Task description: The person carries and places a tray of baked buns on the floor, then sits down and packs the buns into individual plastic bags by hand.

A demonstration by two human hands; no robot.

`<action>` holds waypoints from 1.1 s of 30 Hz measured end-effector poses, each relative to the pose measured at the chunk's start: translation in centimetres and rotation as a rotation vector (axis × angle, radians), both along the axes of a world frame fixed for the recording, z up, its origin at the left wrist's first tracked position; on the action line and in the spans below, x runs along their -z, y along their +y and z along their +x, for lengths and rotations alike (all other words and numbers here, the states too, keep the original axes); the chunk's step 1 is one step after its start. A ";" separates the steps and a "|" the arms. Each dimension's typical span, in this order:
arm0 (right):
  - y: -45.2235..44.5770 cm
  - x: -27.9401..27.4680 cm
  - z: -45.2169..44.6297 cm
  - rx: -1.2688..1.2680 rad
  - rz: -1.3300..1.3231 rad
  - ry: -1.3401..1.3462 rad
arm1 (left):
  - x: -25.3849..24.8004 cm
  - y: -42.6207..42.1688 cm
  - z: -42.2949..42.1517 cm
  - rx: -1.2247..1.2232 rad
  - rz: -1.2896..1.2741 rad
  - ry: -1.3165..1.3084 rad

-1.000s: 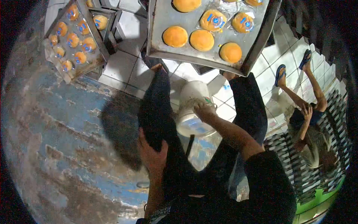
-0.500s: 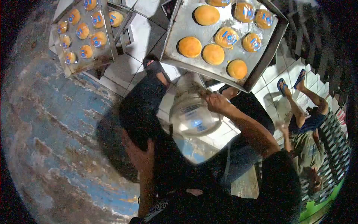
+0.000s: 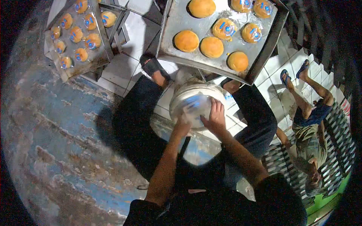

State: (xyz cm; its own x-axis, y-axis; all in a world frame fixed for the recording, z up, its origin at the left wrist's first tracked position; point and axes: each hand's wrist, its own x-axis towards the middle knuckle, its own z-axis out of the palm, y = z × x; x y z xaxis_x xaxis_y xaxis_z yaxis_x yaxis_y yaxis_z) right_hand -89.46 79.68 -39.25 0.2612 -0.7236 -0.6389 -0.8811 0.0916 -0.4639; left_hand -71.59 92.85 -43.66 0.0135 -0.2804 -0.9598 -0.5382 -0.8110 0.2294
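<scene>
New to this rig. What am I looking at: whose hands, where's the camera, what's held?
No machine here: these are a person's bare hands. All the pictures come from one camera worn on that person's head, looking forward and down, so the person's own legs show too.

Between the legs is a pale bucket with blue print showing at its top. The left hand, blurred, and the right hand are both at it; whether either grips something is unclear.

Beyond it, a metal tray carries round buns, some bare, some in clear wrappers with blue print. A second tray at left holds wrapped buns. Another person is at right.
</scene>
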 end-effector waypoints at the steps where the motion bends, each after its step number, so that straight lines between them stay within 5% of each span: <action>1: 0.8 0.6 0.7 0.001 -0.058 0.051 | 1.9 1.5 -1.2 -0.538 -0.135 0.123; 6: 3.2 3.7 2.1 0.232 -0.087 -0.086 | 2.8 1.0 -1.0 -0.784 0.018 -0.005; 10: 2.8 4.1 2.0 0.227 -0.028 -0.094 | 0.6 -2.4 -0.4 -0.811 -0.038 0.176; 14: 1.7 2.5 2.0 0.069 -0.128 -0.076 | 2.2 -0.8 -0.9 -0.799 0.053 0.017; 19: 2.9 3.7 1.8 0.239 -0.019 -0.254 | 3.4 1.3 -0.6 -0.796 0.002 0.019; 22: 1.7 3.4 2.2 0.380 0.025 -0.295 | 2.8 0.7 -0.3 -0.885 0.198 0.041; 25: 1.5 3.3 2.3 0.191 -0.014 -0.186 | 2.2 -0.2 -0.5 -0.796 0.193 0.037; 28: 1.2 2.8 2.4 0.071 -0.093 -0.052 | 2.3 0.0 -0.6 -1.047 0.111 0.024; 30: 0.6 3.2 1.1 0.084 0.010 -0.163 | 5.2 3.9 0.3 -0.679 0.088 -0.004; 33: 0.0 3.5 -1.3 0.249 0.284 -0.488 | 0.7 -1.4 2.0 -0.428 -0.008 0.020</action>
